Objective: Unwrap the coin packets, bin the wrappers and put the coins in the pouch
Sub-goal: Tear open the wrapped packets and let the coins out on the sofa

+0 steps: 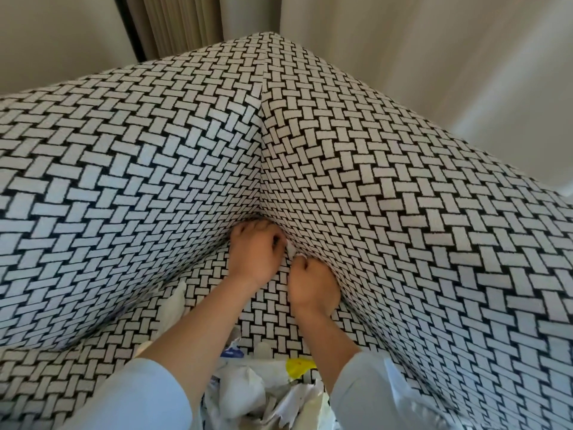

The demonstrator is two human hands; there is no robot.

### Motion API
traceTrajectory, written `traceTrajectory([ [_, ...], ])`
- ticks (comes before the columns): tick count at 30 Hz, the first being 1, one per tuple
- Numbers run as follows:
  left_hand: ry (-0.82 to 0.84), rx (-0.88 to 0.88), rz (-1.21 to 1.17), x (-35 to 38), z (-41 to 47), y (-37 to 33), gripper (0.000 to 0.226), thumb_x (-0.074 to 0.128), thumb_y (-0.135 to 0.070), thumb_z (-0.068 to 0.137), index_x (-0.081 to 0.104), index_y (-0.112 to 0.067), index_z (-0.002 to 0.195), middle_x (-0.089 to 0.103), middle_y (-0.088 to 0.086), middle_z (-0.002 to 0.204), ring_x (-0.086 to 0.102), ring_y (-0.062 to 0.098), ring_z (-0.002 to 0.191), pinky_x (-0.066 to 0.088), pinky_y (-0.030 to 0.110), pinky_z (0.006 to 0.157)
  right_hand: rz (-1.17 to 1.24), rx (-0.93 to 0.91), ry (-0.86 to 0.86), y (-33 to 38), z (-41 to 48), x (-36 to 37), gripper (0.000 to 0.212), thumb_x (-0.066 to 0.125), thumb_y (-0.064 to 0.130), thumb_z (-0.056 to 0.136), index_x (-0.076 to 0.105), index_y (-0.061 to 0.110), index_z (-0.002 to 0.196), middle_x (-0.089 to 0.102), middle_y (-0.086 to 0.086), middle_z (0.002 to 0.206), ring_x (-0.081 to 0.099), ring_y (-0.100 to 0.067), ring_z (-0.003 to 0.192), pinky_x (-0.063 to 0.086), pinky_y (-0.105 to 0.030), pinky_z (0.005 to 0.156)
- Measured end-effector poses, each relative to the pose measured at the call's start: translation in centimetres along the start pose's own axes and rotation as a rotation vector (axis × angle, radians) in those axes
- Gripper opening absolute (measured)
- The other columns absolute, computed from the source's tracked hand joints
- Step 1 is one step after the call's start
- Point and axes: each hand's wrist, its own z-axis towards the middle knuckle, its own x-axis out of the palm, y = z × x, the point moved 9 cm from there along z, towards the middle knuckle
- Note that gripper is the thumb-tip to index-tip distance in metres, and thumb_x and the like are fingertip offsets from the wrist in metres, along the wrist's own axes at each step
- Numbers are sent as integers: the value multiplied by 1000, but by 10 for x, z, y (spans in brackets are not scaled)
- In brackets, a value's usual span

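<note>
Both the left hand (252, 254) and right hand (311, 285) pinch a small white paper coin packet (291, 251) against the black-and-white woven-pattern sofa (403, 181), apparently mid-unwrapping; next, tear it open above the crumpled white wrappers (248, 395).

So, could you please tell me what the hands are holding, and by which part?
Both hands, left hand and right hand, pinch a small white packet between the fingertips, one at each end; its contents cannot be told.
</note>
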Motion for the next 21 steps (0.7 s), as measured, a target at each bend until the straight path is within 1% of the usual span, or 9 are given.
traceTrajectory([
  [3,-31,22,-56,-3,-2,0,11,51,-22,96,61,-23,93,66,-8,96,58,14,94,28,31,106,122,21,-39,-4,-4,0,48,45,35,94,48,15,50,48,4,48,37,-14,46,23,-23,47],
  [5,-56,25,-84,-7,-4,-1,10,51,-20,96,59,-21,90,65,-8,91,57,16,90,30,29,102,210,31,-54,-6,-4,-1,51,47,35,94,44,16,47,43,5,44,34,-13,44,23,-24,47],
  [7,-86,35,-123,-11,-7,-4,10,52,-19,96,58,-19,89,63,-7,86,56,17,85,34,27,91,263,27,-56,-7,-6,-2,51,48,36,93,46,16,46,41,6,41,33,-13,43,23,-25,48],
  [10,-48,38,-196,-8,-10,-6,11,47,-24,100,54,-21,92,59,-8,82,56,15,74,44,29,68,335,26,-55,-7,-7,-1,52,51,34,92,43,17,44,37,7,37,30,-12,43,24,-27,49],
  [12,-34,37,-286,-7,-14,-7,11,43,-27,102,48,-25,92,56,-11,76,54,8,63,40,27,53,376,32,-47,-9,-6,0,53,51,35,91,41,19,42,36,8,36,28,-11,42,25,-27,49],
  [14,-59,12,-371,-10,-20,-4,10,40,-30,102,43,-29,93,55,-12,72,52,3,57,34,19,47,418,45,-11,-11,-4,3,51,51,37,90,45,22,42,37,9,36,30,-10,42,27,-27,50],
  [17,-86,-52,-439,-11,-27,2,7,40,-30,102,44,-28,96,53,-13,72,51,2,58,34,20,47,497,71,52,-12,-5,5,46,51,37,87,50,30,42,35,11,35,27,-7,41,26,-26,51],
  [19,-70,-87,-478,-10,-31,4,8,41,-29,102,47,-25,98,54,-13,75,53,4,63,40,26,51,593,98,103,-14,-7,6,45,53,36,85,46,28,42,33,13,39,27,-5,43,28,-27,54],
  [21,-43,-113,-506,-10,-37,4,6,43,-27,101,48,-25,97,55,-14,78,55,4,67,45,28,56,671,102,166,-14,-9,6,41,56,35,86,51,24,47,39,9,46,35,-8,53,33,-31,59],
])
